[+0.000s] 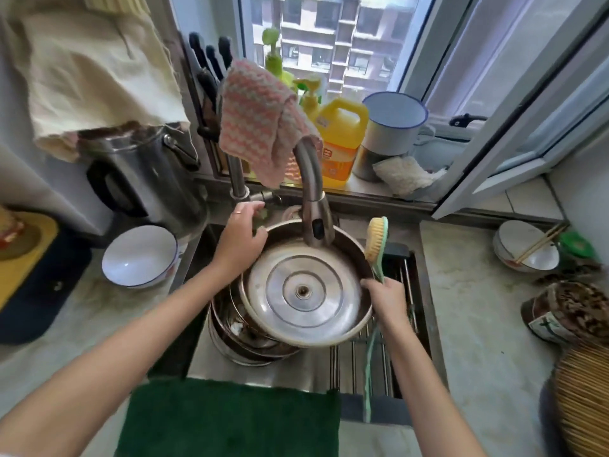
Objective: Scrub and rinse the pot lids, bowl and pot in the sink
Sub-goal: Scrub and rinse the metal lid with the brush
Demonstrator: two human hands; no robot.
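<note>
With no water visibly running from the curved grey faucet, the washing looks barely begun: the left hand grips the far rim of the round steel pot lid lying over the stacked steel pots in the sink, while the right hand clasps its near rim along with a green-handled scrub brush.

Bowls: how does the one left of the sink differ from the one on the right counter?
The left bowl sits alone and holds nothing; the right bowl has chopsticks lying across its rim. The left bowl stands close to the sink; the right bowl sits far back near the wall, beside a green object. Both are white, upright, and untouched by either hand.
</note>
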